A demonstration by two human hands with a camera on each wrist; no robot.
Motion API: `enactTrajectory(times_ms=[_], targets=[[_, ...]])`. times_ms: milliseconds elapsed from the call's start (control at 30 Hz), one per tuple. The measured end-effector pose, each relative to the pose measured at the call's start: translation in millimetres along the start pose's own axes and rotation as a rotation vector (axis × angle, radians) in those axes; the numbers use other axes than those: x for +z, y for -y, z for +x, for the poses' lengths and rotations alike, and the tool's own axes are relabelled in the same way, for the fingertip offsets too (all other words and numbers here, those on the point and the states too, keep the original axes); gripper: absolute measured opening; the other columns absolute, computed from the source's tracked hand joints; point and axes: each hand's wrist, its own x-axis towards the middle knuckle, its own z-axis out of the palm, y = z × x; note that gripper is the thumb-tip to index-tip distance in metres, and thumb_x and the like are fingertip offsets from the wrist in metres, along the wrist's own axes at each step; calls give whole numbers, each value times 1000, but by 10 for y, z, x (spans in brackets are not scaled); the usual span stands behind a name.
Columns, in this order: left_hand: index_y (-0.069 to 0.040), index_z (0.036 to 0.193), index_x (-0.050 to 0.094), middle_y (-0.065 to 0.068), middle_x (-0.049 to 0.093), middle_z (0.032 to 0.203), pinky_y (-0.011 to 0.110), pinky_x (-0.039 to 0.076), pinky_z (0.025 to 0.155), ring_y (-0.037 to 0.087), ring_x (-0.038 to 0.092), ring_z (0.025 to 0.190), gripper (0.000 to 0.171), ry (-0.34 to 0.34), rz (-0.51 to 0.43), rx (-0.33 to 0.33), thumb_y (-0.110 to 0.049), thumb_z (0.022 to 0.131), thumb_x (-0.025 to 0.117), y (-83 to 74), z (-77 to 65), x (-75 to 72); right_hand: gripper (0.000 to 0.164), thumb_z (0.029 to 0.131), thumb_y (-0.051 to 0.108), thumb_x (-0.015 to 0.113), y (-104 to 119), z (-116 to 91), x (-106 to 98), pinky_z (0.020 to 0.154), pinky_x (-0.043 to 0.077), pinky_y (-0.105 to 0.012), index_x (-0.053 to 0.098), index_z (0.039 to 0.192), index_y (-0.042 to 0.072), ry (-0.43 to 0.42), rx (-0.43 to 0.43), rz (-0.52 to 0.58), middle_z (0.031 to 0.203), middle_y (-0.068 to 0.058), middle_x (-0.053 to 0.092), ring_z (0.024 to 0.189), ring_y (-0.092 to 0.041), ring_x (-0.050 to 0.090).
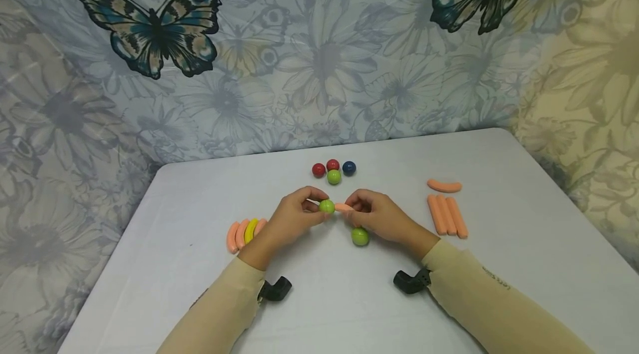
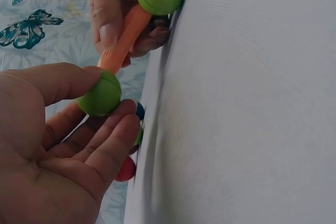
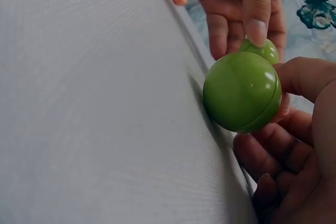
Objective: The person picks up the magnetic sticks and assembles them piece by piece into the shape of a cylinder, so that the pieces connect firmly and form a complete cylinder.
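Near the middle of the table, my left hand (image 1: 295, 214) pinches a green ball (image 1: 326, 206) between thumb and fingertips. One end of an orange stick (image 2: 127, 40) meets this ball. My right hand (image 1: 383, 216) pinches the stick between thumb and fingers, hiding part of it in the head view. At the stick's other end sits a second green ball (image 1: 360, 236), seen large in the right wrist view as a glossy ball (image 3: 241, 92) with a seam. Whether it is fixed to the stick or also touches the table, I cannot tell.
Behind the hands lie two red balls (image 1: 318, 170), a green ball (image 1: 334, 177) and a dark blue ball (image 1: 349, 168). Several orange sticks (image 1: 232, 237) and a yellow one (image 1: 250, 231) lie left, partly hidden. At right, a curved stick (image 1: 444, 186) lies beyond three sticks (image 1: 447, 215).
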Motion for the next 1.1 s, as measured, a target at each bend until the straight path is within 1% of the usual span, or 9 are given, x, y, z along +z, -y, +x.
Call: enactTrajectory(times_ms=[100,200,300,400,533,667,767,933,1100], targets=[[-14,127,73,-3,72,122,36,56,83,18,70,105,30,30,-3,5,-15,98,81,-5,-14,15,17,102,22,80,5,0,6,71,52,-32,74,114,10,6,-2,-10,90,-3,70,78,-23,64],[-12,128,73,-2,72,121,37,56,84,18,70,105,30,47,1,13,-17,99,80,-6,-22,23,16,102,24,81,4,-3,6,68,49,-32,74,112,13,-6,-5,-44,86,-2,67,75,-23,60],[-10,129,73,-4,73,120,40,56,88,16,71,106,31,36,16,10,-23,101,79,-1,-18,7,16,102,27,82,-7,-4,3,67,45,-33,75,109,14,-25,-16,-97,84,-1,63,75,-23,56],[-9,130,73,-5,74,120,42,56,92,17,71,107,32,5,19,0,-28,104,76,-7,-16,-50,18,102,30,82,-22,1,0,66,44,-33,76,107,14,-41,-29,-156,84,0,61,75,-22,54],[-5,130,71,5,75,121,40,58,94,24,72,107,31,-38,-74,10,-28,109,71,-39,-27,-178,17,102,30,82,-19,9,-3,67,46,-34,76,106,14,-50,-35,-206,88,2,63,77,-21,55],[-2,130,69,11,74,124,42,59,97,29,72,109,39,-74,-187,17,-36,113,63,-66,-54,-337,14,103,25,81,-13,17,-5,70,48,-35,75,105,13,-56,-32,-241,94,2,64,80,-20,57],[-3,132,67,10,73,126,42,57,98,30,71,111,48,-105,-229,4,-46,114,57,-81,-84,-451,11,102,22,81,-13,23,-6,72,50,-37,75,102,13,-64,-30,-286,95,2,64,81,-19,57],[0,132,66,16,72,126,43,58,98,36,70,111,52,-146,-283,21,-48,115,54,-105,-128,-592,12,101,21,82,-15,33,-12,74,51,-38,74,96,14,-76,-22,-341,92,3,65,82,-18,57],[0,136,64,17,71,130,43,60,95,38,68,113,62,-152,-336,34,-56,115,48,-108,-161,-698,11,100,17,81,-10,31,-24,76,51,-39,75,105,9,-92,-10,-344,93,2,65,83,-19,58]])
